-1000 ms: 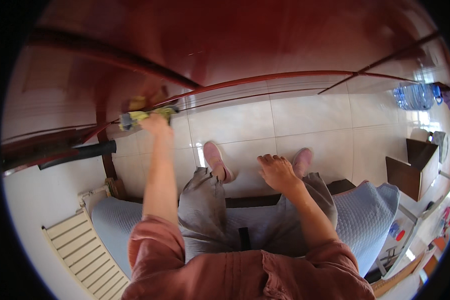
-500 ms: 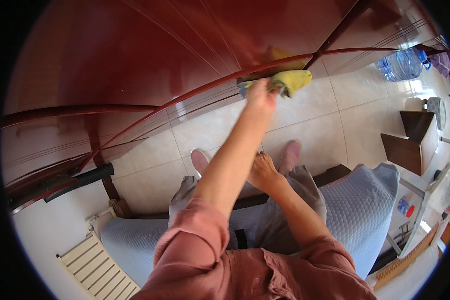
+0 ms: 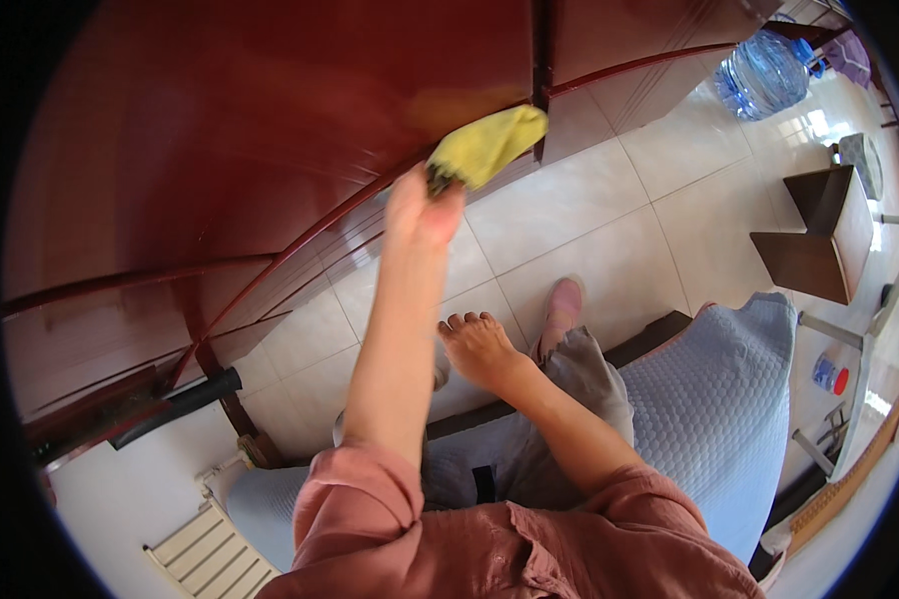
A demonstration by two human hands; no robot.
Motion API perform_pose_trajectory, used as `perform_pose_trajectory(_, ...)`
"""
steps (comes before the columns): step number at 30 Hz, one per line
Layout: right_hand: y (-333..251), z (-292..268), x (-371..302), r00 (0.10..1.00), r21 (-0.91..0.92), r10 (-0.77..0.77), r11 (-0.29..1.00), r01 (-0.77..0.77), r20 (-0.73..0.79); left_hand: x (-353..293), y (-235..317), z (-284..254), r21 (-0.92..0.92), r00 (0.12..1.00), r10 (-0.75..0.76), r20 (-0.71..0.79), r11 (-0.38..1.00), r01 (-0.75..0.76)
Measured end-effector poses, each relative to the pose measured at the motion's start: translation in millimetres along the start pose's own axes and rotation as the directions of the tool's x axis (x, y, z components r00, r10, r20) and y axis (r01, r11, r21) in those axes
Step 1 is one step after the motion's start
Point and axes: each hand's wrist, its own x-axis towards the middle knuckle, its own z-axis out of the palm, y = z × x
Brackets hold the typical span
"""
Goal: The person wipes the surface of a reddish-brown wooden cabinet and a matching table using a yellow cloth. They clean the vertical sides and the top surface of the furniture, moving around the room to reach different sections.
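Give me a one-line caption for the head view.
Seated person's left hand presses a yellow cloth on a dark red wooden table; right hand rests on knee.

A home's living room is showing here: a glossy dark red wooden table [image 3: 270,130] is spreading beyond the hands, pale glazed floor tiles [image 3: 589,230] are shining beneath them, and a grey quilted sofa cover [image 3: 719,399] is lying to their right.

Left hand [image 3: 425,205] gripping yellow cloth [image 3: 486,146] against red-brown tabletop [image 3: 270,110]
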Motion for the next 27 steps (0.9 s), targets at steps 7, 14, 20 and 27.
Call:
perform_pose_trajectory(7, 11.4, -4.0, -3.0, 0.994, 0.288, 0.018, 0.958, 0.013, -0.105, 53.3, -105.1, 57.0, -0.058, 0.972, -0.148, -0.184, 0.988, 0.140)
perform_pose_trajectory(14, 3.4, -19.2, 13.9, 0.985, -0.041, 0.094, 0.995, -0.089, 0.142, 114.1, -25.4, -122.7, -0.022, 0.971, -0.046, -0.233, 0.999, 0.042)
perform_pose_trajectory(20, 6.4, 9.6, 16.9, 1.000, -0.082, 0.019, 0.996, -0.020, -0.023, 90.6, 202.6, -320.0, 0.072, 0.811, 0.057, -0.582, 0.997, -0.019)
perform_pose_trajectory(27, -12.5, 21.5, 20.7, 0.996, -0.118, -0.028, 0.992, 0.038, 0.085, 8.6, 390.2, -493.7, 0.081, 0.587, 0.320, -0.744, 0.915, -0.395)
